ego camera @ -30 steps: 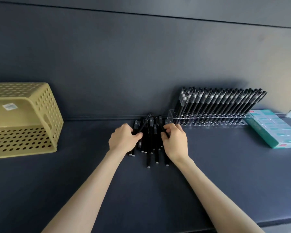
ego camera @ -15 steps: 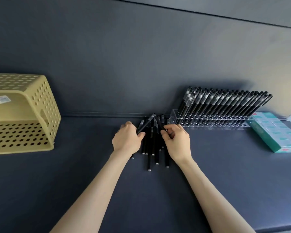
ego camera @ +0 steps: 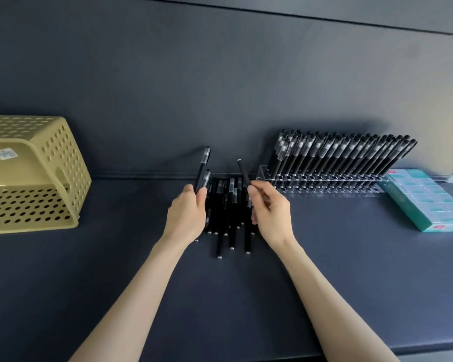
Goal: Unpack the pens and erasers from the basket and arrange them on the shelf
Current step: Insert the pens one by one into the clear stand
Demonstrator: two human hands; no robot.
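Observation:
Several black pens (ego camera: 228, 212) lie in a loose pile on the dark shelf (ego camera: 324, 270) between my hands. My left hand (ego camera: 187, 212) grips two black pens (ego camera: 203, 169), raised upright off the pile. My right hand (ego camera: 270, 212) pinches one black pen (ego camera: 243, 171), tilted with its tip up and to the left. A clear acrylic rack (ego camera: 311, 180) at the back right holds a long row of black pens (ego camera: 345, 152) leaning right. A teal box of erasers (ego camera: 426, 199) lies at the far right.
A yellow perforated basket (ego camera: 29, 173) lies on its side at the left, its opening facing right; nothing shows inside it. A dark wall panel (ego camera: 220, 87) rises behind the shelf. The shelf's front edge runs along the lower right.
Both hands have lifted off the pile. The left hand raised two pens upright, and the right hand picked up one pen. The view shifted slightly.

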